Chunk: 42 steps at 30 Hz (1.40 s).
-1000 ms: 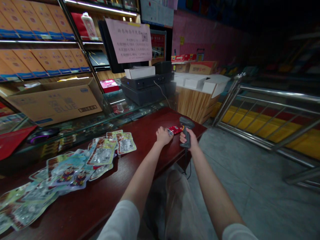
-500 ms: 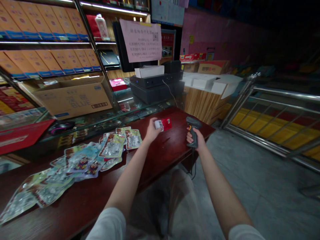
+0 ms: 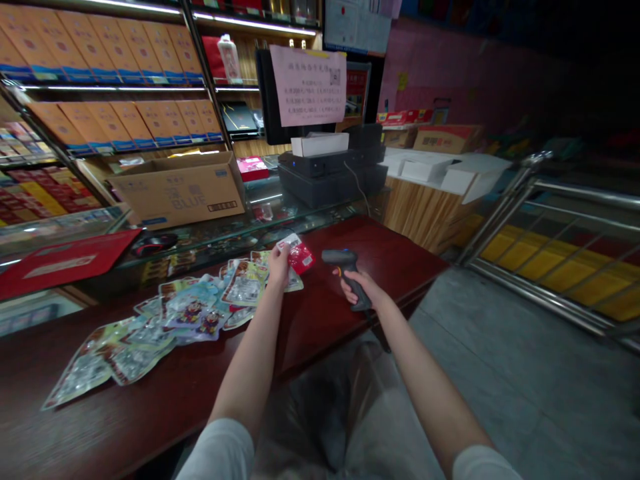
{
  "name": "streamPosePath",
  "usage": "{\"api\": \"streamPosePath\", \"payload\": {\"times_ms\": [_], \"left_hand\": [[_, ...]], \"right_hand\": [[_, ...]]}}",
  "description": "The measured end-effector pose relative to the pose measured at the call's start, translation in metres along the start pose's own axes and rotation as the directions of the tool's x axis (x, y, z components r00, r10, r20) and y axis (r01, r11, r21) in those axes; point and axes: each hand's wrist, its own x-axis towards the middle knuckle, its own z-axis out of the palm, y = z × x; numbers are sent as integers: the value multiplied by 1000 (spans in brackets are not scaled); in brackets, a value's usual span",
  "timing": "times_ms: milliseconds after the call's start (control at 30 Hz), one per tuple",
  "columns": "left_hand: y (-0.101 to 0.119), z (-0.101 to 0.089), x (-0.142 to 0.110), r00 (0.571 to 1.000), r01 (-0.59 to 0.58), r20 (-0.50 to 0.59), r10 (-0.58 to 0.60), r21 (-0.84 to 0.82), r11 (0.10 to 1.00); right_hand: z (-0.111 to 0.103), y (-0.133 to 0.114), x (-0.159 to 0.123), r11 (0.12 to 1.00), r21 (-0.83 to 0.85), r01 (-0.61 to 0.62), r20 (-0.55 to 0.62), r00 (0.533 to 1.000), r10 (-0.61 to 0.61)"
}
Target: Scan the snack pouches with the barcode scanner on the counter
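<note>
Between the fingers of my left hand [image 3: 279, 265] is a small red and white packet [image 3: 301, 257], its barcode corner showing on the right. My right hand [image 3: 364, 288] is wrapped round the grip of a dark barcode scanner [image 3: 340, 256], a finger by its yellow trigger. The scanner's head faces left toward the packet, with a short gap between them. Left of my left hand, a spread pile of clear-fronted snack pouches [image 3: 195, 313] lies on the dark red table [image 3: 320, 327]; my left hand hides part of its right end.
A glass counter [image 3: 210, 243] runs behind the table, bearing a cardboard box [image 3: 185, 190], a mouse [image 3: 154, 243] and a red folder [image 3: 65, 261]. A monitor with a paper sign [image 3: 310, 87] stands above a black cash drawer [image 3: 325, 181]. A metal railing [image 3: 540, 293] is at right.
The view has turned left. My left hand has raised and tilted the packet near the pouches. My right hand has brought the scanner leftward, its head now pointing at the packet.
</note>
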Motion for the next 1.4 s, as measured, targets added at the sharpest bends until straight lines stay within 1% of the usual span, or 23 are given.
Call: {"api": "streamPosePath", "payload": {"times_ms": [100, 233, 367, 467, 567, 633, 700, 767, 800, 867, 967, 1033, 1100, 1167, 1267, 1333, 1400], "left_hand": [[3, -6, 3, 999, -41, -20, 41, 11, 999], [7, -10, 4, 997, -70, -35, 71, 15, 997], [7, -10, 2, 998, -48, -47, 50, 46, 998], [5, -9, -1, 999, -25, -22, 26, 30, 999], [5, -9, -3, 999, -31, -33, 32, 28, 999], [5, -10, -2, 998, -52, -37, 55, 94, 994], [7, -12, 0, 993, -108, -21, 116, 236, 966], [11, -15, 1, 981, -176, 8, 192, 432, 884], [14, -17, 1, 975, -199, 25, 220, 536, 821], [20, -22, 1, 966, -221, 65, 252, 714, 664], [29, -30, 0, 961, -215, 108, 256, 873, 437], [34, -35, 0, 963, -202, 124, 241, 919, 337], [37, -37, 0, 968, -199, 143, 206, 937, 287], [40, -38, 0, 974, -197, 156, 164, 942, 273], [44, -37, -2, 982, -172, 144, 124, 953, 250], [47, -36, -6, 983, -152, 130, 126, 971, 184], [49, -36, -11, 983, -124, 113, 142, 990, 70]], "right_hand": [[5, 9, 4, 999, 10, -35, 40, 999, 35], [1, 12, 4, 999, 22, -43, 40, 998, 43], [-3, 13, 2, 998, 25, -53, 54, 997, 52], [-4, 14, 1, 998, 28, -48, 82, 996, 45], [-5, 14, 0, 999, 29, -45, 102, 994, 42], [-5, 14, 0, 999, 27, -45, 101, 994, 42], [-5, 14, -1, 999, 32, -40, 90, 995, 37], [-4, 13, -1, 998, 45, -35, 72, 997, 32], [-4, 13, -1, 998, 51, -36, 65, 997, 32], [-3, 12, -1, 998, 57, -41, 56, 998, 38], [-3, 12, 0, 997, 58, -47, 58, 997, 44], [-3, 11, 0, 997, 62, -47, 59, 997, 43], [-2, 11, 0, 997, 65, -47, 56, 997, 43], [-2, 11, 0, 997, 66, -50, 55, 997, 46], [-2, 11, 0, 996, 70, -49, 49, 998, 46], [-3, 11, 0, 996, 72, -46, 42, 998, 44], [-3, 11, 0, 996, 72, -43, 31, 999, 41]]}}
